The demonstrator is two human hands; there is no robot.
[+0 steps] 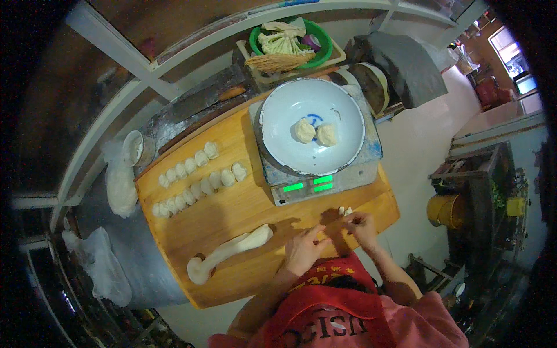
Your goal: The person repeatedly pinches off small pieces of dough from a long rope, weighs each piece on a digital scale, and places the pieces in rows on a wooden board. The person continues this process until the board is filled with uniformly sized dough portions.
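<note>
Over the near edge of a wooden board (248,204), my left hand (303,249) is spread with thumb and fingers apart, holding nothing that shows. My right hand (361,229) has its fingers bent beside small white dough bits (344,212); whether it pinches anything is unclear. To the left lies a long dough rope (237,247) with a curled end. Two rows of dough pieces, a back row (190,165) and a longer front row (196,190), stretch across the board. An enamel basin (285,150) on a digital scale (348,182) holds two dough lumps (315,133).
Behind the scale stands a green basin (327,50) with vegetables and a straw brush (280,63). A tub (139,148) and plastic bags (121,187) sit left of the board. A grey cover (400,69) drapes something at back right. A yellow bucket (446,211) stands farther right.
</note>
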